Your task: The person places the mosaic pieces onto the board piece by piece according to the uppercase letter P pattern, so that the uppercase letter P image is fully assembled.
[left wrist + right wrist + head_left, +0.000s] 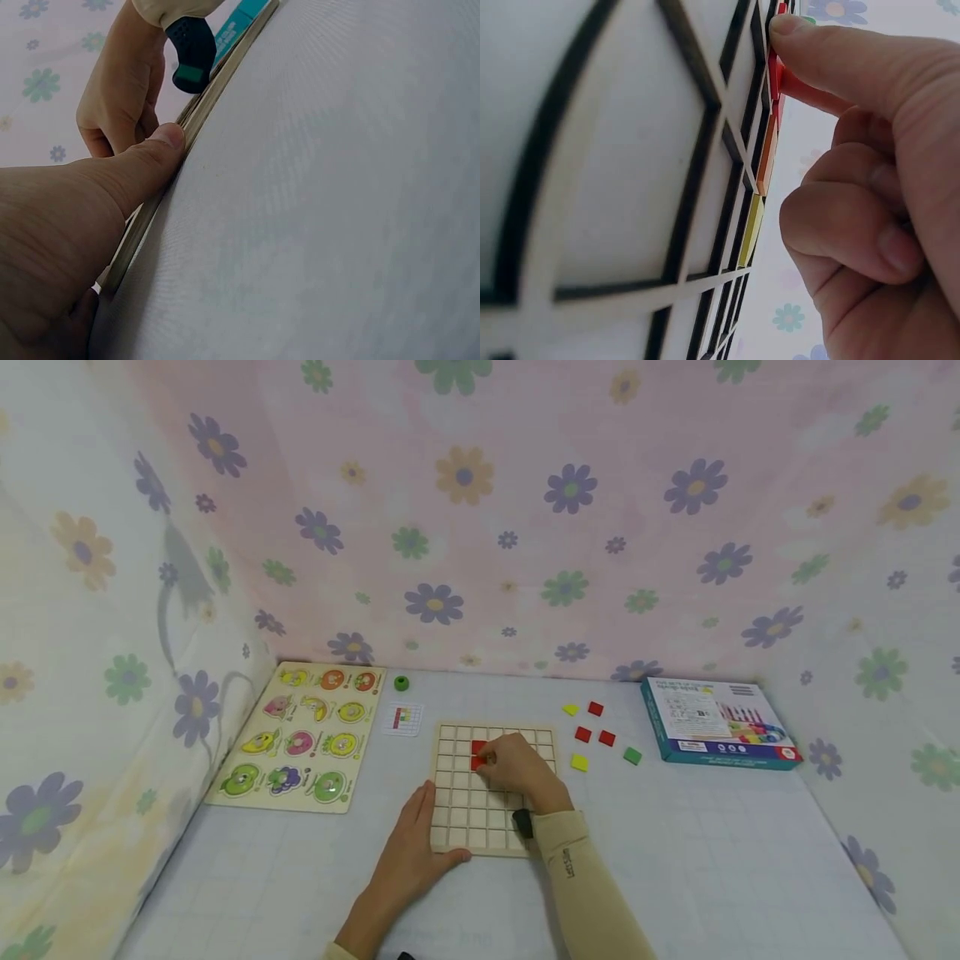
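Observation:
A wooden grid board (461, 818) lies flat on the table. My left hand (412, 839) steadies its near left corner, with straight fingers along the left side and the thumb against the front edge. Over the upper middle of the grid, my right hand (517, 768) pinches a red square tile (774, 75) between thumb and index finger, the other fingers curled. Another red tile (478, 747) shows just beyond the fingertips. In the right wrist view an orange tile (766, 157) and a yellow tile (751, 229) sit in the grid; in the head view the right hand hides them.
Loose red tiles (595, 708), yellow tiles (579, 762) and a green tile (632, 756) lie right of the board. Further right is a box (723, 758). On the left are a fruit puzzle board (300, 758), a pattern card (412, 720) and a green bead (402, 683).

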`<state>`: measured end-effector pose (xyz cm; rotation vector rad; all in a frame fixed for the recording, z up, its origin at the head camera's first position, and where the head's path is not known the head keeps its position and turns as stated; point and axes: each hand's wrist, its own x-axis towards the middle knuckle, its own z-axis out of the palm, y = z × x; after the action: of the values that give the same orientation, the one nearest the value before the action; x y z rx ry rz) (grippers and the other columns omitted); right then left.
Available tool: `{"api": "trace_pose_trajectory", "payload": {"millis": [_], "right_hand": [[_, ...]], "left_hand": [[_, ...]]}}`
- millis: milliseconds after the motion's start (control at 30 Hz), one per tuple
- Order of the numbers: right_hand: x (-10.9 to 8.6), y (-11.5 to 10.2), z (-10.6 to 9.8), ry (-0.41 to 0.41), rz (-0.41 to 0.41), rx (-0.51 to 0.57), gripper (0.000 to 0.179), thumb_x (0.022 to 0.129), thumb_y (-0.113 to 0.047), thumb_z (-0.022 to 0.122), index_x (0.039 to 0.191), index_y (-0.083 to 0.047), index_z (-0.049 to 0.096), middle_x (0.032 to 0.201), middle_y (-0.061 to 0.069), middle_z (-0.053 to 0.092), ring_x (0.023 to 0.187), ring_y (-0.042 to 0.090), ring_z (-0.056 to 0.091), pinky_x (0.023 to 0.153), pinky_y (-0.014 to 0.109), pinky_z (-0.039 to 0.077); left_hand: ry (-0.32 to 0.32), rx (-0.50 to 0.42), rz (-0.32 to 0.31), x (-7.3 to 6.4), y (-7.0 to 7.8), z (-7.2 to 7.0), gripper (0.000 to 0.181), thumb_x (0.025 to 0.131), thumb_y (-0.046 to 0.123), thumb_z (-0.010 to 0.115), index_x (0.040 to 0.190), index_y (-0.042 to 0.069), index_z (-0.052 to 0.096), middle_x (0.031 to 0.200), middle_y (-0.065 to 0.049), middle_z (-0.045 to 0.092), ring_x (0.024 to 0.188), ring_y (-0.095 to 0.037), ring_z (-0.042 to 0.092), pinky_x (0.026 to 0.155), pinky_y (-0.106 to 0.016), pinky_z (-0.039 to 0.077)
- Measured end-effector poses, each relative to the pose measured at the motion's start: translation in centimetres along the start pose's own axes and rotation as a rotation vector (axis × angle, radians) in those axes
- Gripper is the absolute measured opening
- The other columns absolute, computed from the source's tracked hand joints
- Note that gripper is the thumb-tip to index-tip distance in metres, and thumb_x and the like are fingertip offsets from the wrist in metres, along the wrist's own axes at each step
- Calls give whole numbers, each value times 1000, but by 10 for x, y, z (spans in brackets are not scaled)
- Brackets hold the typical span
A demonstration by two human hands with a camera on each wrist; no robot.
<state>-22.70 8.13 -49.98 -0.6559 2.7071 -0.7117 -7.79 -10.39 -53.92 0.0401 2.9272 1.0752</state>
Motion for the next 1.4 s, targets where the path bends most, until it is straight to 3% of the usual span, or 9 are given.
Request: {"api": "trace_pose_trajectory", "payload": {"millis": [233,400,567,733,867,967,1167,1300,1400], "right_hand": [[2,-2,3,16,-5,3,23,92,-22,76,110,-10,80,103,4,78,83,12,62,78,32,57],[4,-4,5,17,-33,13,18,92,-20,76,106,-10,81,99,4,77,78,11,59,73,30,53],[4,-2,9,25,-12,11,25,92,-23,76,115,-12,79,105,4,78,83,12,62,77,31,55],[0,3,8,47,21,47,30,90,-26,78,119,-17,78,87,-2,73,72,12,55,66,29,50],[-4,8,2,66,72,117,32,90,-32,79,120,-23,78,101,-2,76,92,17,66,81,37,58],[-9,16,-5,89,85,116,35,89,-40,78,120,-24,78,117,-1,76,111,21,67,94,42,57],[-23,41,-23,115,133,169,43,88,-39,80,126,-20,75,112,6,72,91,22,57,75,37,51],[-34,61,-36,140,210,215,45,89,-37,79,131,-22,72,125,8,70,102,23,59,82,38,53],[-41,75,-43,163,259,195,46,90,-38,78,132,-23,71,123,8,70,103,23,58,83,37,52]], "left_hand": [[-6,-7,6,0,0,0,124,72,55,87,163,5,19,167,-17,28,154,-34,30,121,-49,38],[0,-3,6,0,-1,0,124,72,56,87,163,5,19,167,-17,27,154,-34,30,122,-48,37],[-7,-8,6,-1,-3,2,125,72,57,86,163,5,19,167,-17,27,154,-34,30,121,-48,38],[-5,6,14,0,-4,2,125,72,58,86,163,5,19,167,-17,27,154,-34,30,121,-47,38],[5,9,22,0,-4,2,124,72,57,86,163,5,19,167,-17,27,154,-34,30,121,-47,37],[7,10,21,1,-4,2,125,72,57,86,163,5,19,167,-17,27,154,-34,30,122,-48,37],[1,19,9,0,-3,2,125,73,57,86,163,5,18,167,-17,26,154,-35,30,121,-48,38],[1,22,12,0,-2,2,125,72,57,86,163,5,18,167,-17,27,154,-34,30,122,-48,37],[2,20,15,0,-3,2,125,72,58,86,163,5,19,167,-17,27,154,-34,30,122,-47,37]]}}
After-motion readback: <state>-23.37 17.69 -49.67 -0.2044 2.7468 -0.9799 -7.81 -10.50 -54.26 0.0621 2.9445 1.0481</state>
